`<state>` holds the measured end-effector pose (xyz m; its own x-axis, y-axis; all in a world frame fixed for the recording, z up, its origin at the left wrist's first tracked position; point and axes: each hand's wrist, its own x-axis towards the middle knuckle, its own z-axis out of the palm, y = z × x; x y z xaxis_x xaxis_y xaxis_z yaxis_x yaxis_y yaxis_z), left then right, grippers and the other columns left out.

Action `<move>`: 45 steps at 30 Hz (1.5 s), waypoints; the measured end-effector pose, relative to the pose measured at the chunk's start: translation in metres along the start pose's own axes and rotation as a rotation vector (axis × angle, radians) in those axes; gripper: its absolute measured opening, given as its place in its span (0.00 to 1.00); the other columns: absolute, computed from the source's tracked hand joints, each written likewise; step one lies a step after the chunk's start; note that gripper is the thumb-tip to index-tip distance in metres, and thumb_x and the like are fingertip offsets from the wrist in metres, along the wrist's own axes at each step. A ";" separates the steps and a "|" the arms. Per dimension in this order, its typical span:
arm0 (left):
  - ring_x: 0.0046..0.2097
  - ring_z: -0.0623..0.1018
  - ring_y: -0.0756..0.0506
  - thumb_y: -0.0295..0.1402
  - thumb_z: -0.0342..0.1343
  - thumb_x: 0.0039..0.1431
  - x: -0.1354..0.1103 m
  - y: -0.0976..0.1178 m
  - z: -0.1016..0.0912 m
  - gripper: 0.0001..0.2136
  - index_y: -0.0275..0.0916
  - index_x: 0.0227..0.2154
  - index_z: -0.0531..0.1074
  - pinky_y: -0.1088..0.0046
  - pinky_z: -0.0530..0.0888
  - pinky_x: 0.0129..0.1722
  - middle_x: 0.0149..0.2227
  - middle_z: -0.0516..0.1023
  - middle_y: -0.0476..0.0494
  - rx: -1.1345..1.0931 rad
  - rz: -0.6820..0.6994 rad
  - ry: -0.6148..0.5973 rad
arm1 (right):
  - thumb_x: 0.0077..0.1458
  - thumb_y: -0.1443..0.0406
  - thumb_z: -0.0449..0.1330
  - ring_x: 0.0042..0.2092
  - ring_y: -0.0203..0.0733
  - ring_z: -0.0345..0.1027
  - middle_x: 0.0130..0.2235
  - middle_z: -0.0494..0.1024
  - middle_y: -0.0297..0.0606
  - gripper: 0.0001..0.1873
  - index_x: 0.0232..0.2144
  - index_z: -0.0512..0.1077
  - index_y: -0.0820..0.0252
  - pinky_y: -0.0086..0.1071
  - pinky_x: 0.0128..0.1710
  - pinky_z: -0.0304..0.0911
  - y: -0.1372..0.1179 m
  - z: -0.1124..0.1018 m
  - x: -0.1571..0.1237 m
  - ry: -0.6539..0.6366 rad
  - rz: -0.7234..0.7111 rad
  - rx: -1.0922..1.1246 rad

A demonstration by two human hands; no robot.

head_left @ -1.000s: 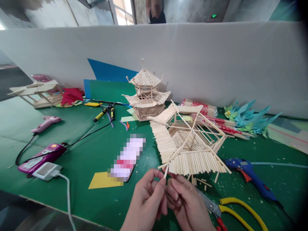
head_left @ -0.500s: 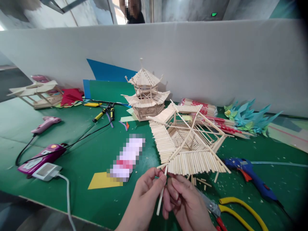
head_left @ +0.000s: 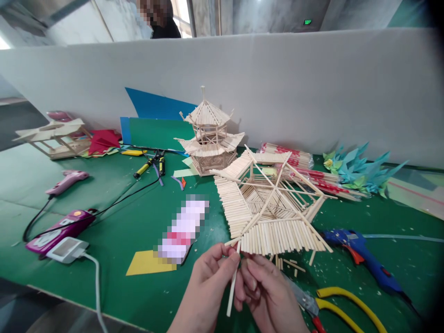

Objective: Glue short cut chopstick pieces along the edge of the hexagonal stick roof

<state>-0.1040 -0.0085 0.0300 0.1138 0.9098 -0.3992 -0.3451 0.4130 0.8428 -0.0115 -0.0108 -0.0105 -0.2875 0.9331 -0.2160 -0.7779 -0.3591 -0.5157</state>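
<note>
My left hand (head_left: 217, 273) is closed in a pinch on a thin wooden stick (head_left: 231, 296), which slants down toward me. The stick's upper end meets the near-left corner of a wooden stick pavilion roof (head_left: 280, 236). My right hand (head_left: 265, 282) is right beside it, its fingers curled and thumb pressed in, just under the roof's front edge. What those fingers grip is hidden. Rows of short sticks cover the roof's left and front sides, while bare beams show on the right.
Pliers with yellow handles (head_left: 342, 307) and a blue glue gun (head_left: 367, 261) lie at right. A finished stick pagoda (head_left: 210, 141) stands behind. To the left are a blurred-out phone (head_left: 183, 231), yellow paper (head_left: 144, 263), a purple power strip (head_left: 64, 231) and a pink glue gun (head_left: 67, 181).
My hands keep nearly the same pose on the stick at the roof corner. The view shifts very slightly, and a person behind the partition has moved left.
</note>
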 end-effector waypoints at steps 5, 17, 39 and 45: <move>0.14 0.64 0.53 0.35 0.52 0.53 0.001 0.002 0.002 0.07 0.37 0.24 0.65 0.76 0.62 0.17 0.12 0.71 0.50 0.015 -0.013 0.013 | 0.47 0.64 0.58 0.17 0.31 0.57 0.13 0.60 0.28 0.15 0.13 0.64 0.62 0.25 0.17 0.50 0.000 -0.001 0.000 0.010 0.003 -0.007; 0.14 0.64 0.52 0.34 0.53 0.53 0.003 -0.003 0.002 0.07 0.36 0.25 0.67 0.76 0.62 0.19 0.10 0.69 0.52 -0.051 0.000 0.041 | 0.45 0.63 0.59 0.17 0.29 0.55 0.14 0.65 0.32 0.15 0.12 0.63 0.62 0.24 0.18 0.45 -0.004 0.003 -0.001 0.022 0.043 -0.012; 0.13 0.63 0.54 0.33 0.53 0.51 0.006 -0.003 0.014 0.10 0.36 0.18 0.68 0.80 0.57 0.17 0.07 0.64 0.54 -0.098 0.013 0.137 | 0.40 0.62 0.63 0.18 0.30 0.57 0.13 0.61 0.28 0.15 0.12 0.63 0.62 0.25 0.19 0.46 -0.013 0.012 -0.004 0.087 0.088 -0.044; 0.13 0.62 0.53 0.33 0.55 0.50 0.002 -0.003 0.013 0.06 0.37 0.22 0.69 0.78 0.59 0.17 0.07 0.64 0.55 -0.106 0.011 0.166 | 0.41 0.62 0.62 0.18 0.30 0.56 0.14 0.63 0.30 0.16 0.12 0.63 0.62 0.24 0.19 0.48 -0.010 0.008 -0.003 0.088 0.082 -0.025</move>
<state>-0.0909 -0.0079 0.0313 -0.0431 0.8910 -0.4519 -0.4424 0.3885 0.8083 -0.0075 -0.0103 0.0019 -0.2987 0.8957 -0.3294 -0.7392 -0.4354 -0.5137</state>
